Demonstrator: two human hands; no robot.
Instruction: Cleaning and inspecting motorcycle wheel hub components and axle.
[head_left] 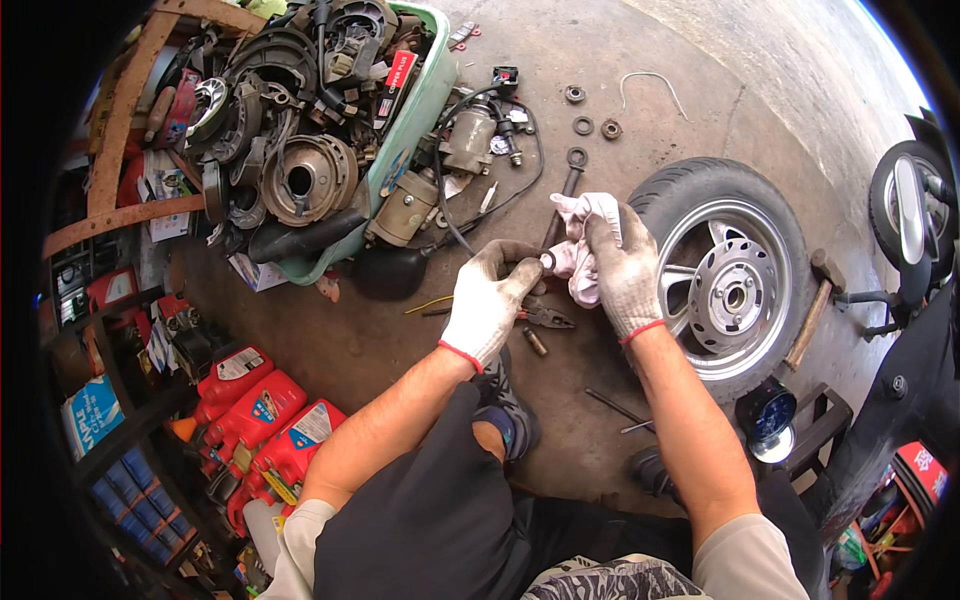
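Both my hands wear white work gloves with red cuffs, soiled grey at the fingers. My left hand is closed, its thumb and fingers pinching a small round metal part, mostly hidden by the glove. Beside it, my right hand grips a crumpled pale pink rag, which touches or nearly touches that part. Beneath the hands lie red-handled pliers and a short metal socket-like piece. A dark wrench-like tool with a ring end stretches away behind the rag.
Right of my hands lies a tyred wheel, with a hammer beside it. Several ring-shaped parts, including a nut-like one, sit farther off. A green bin of used parts and red bottles occupy the left.
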